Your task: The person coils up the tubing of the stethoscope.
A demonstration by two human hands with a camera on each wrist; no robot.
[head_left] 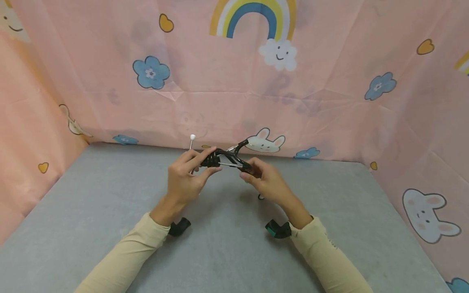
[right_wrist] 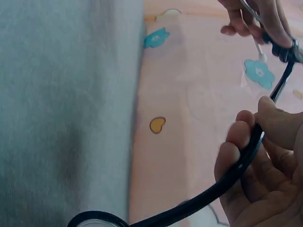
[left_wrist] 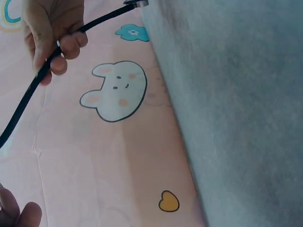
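The left hand point(head_left: 183, 175) pinches the bunched stethoscope point(head_left: 210, 160), a white ear tip point(head_left: 192, 137) pointing upward. Held above the worktop point(head_left: 227, 252), its long axis runs crosswise; the tubing looks bendy and light, the coils probably its surest hold. The right hand point(head_left: 269, 179) grips the tubing's right end.

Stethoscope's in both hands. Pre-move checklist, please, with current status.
1. Left hand on stethoscope bundle: ok, pinched between fingers and thumb.
2. Right hand on black tubing: ok, gripped.
3. Round end piece held: not ok, outside both hands' grip.
4. White ear tip tucked in: not ok, sticks out past the left hand.
5. Second ear tip tucked in: cannot tell, not clearly visible.
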